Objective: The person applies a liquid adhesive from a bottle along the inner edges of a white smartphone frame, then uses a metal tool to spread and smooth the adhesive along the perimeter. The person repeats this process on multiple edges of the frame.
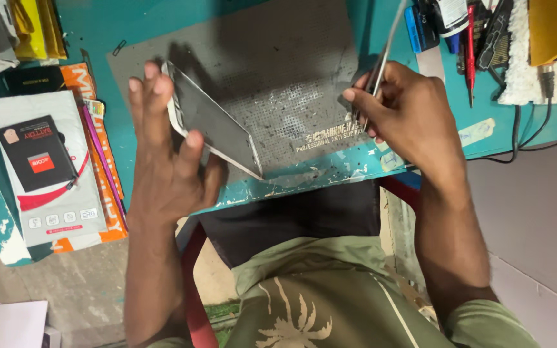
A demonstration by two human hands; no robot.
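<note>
An olive green shirt with a pale palm print is seen lowest in view, nearest the camera. A flat dark smartphone with a silver rim is held tilted in the left hand, its grip closed around the phone's edges above the grey perforated work mat on the teal tabletop. Thin metal tweezers are pinched by the right hand, its grip closed tightly.

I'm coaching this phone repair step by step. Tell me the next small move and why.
Probably bring the tweezers in the right hand across to the phone. The left hand holds it tilted above the grey work mat, and the tweezer tips are well apart from it.
</note>
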